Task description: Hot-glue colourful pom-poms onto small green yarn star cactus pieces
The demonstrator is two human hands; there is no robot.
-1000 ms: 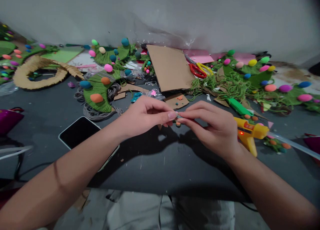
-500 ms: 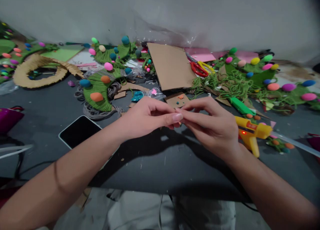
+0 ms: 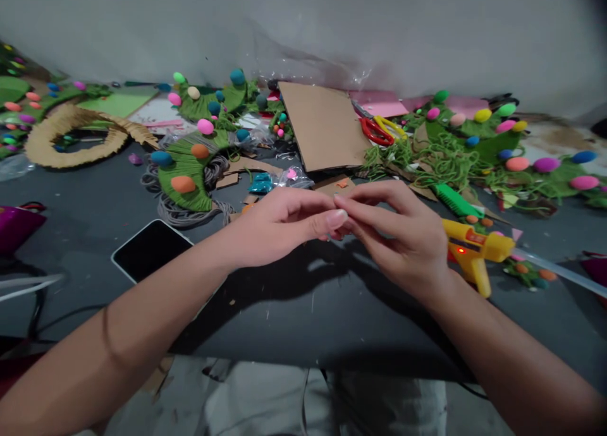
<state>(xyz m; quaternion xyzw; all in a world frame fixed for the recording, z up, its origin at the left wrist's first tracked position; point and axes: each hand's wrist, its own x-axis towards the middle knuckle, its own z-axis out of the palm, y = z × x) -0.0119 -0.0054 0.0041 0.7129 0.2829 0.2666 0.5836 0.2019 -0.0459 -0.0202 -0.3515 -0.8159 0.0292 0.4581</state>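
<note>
My left hand (image 3: 289, 227) and my right hand (image 3: 401, 237) meet at the fingertips over the dark table (image 3: 294, 322). Both are closed in a pinch, and whatever is between the fingers is too small and hidden to name. Just right of my right hand lies a yellow glue gun (image 3: 469, 249) with a red light lit and a clear stick out of its back. Beyond the hands is a brown cardboard sheet (image 3: 325, 126). Left of them, a green yarn-wrapped crescent (image 3: 190, 170) with orange, blue and pink balls rests on grey cord.
A phone (image 3: 149, 249) lies under my left forearm. Red-handled scissors (image 3: 376, 131) and yellow-handled scissors stand behind the hands. Green yarn (image 3: 443, 158), a green comb (image 3: 458, 200), a tan ring (image 3: 71, 139) and decorated pieces line the back.
My fingertips have shifted slightly and the hands have drawn a little closer together. The small bit of orange visible under the fingertips is now hidden. Objects on the table look unmoved.
</note>
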